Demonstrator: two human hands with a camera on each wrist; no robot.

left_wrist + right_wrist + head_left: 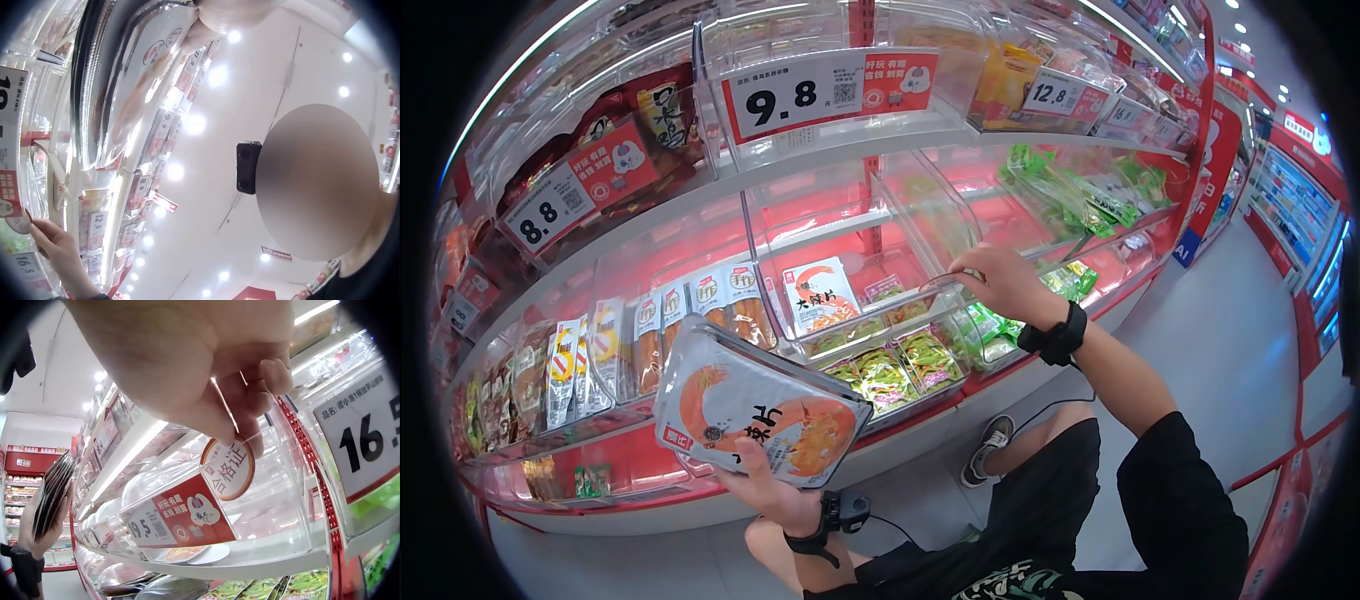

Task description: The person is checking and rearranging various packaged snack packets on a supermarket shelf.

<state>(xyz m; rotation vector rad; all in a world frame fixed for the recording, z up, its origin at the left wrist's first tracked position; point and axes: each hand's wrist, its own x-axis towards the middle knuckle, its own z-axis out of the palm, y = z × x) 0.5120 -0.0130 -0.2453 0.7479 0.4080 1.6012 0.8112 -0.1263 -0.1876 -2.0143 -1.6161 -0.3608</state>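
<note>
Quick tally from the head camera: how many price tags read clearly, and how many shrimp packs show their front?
Price tags read clearly: 3 (9.8, 8.8, 12.8)
Shrimp pack fronts: 2 (top pack in left hand, shelved pack)
Total: 5

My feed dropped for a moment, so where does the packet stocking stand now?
Done: one matching packet already stands in the clear bin. In hand: the left hand holds a stack of packets; the right hand grips the bin's front rim. Left: apparently the whole held stack, not yet in the bin.
</note>
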